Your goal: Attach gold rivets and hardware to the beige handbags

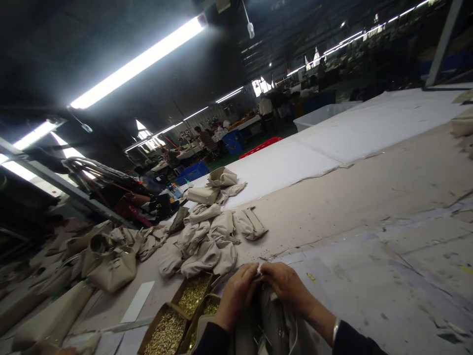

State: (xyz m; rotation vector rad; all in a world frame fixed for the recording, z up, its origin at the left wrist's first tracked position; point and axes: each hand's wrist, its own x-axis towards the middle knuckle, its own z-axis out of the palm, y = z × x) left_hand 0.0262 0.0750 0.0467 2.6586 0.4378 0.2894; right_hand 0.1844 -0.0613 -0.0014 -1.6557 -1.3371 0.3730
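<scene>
My left hand (237, 292) and my right hand (286, 287) are close together at the table's near side. Their fingers are closed, pinching the top edge of a greyish beige bag (271, 323). The bag stands close to my body, its inside facing up towards me, and my hands and forearms cover part of it. What lies exactly between the fingertips is too small to make out. Just left of my left hand, open boxes hold small gold-coloured metal pieces (166, 331), with more in a second box (194, 294).
Beyond the boxes lies a pile of beige fabric pouches (207, 241). Finished-looking beige bags (113, 266) crowd the left side, near a white card (138, 301). The long table (351, 197) runs to the right. People, blue crates (232, 141) and a white bin (321, 114) are behind.
</scene>
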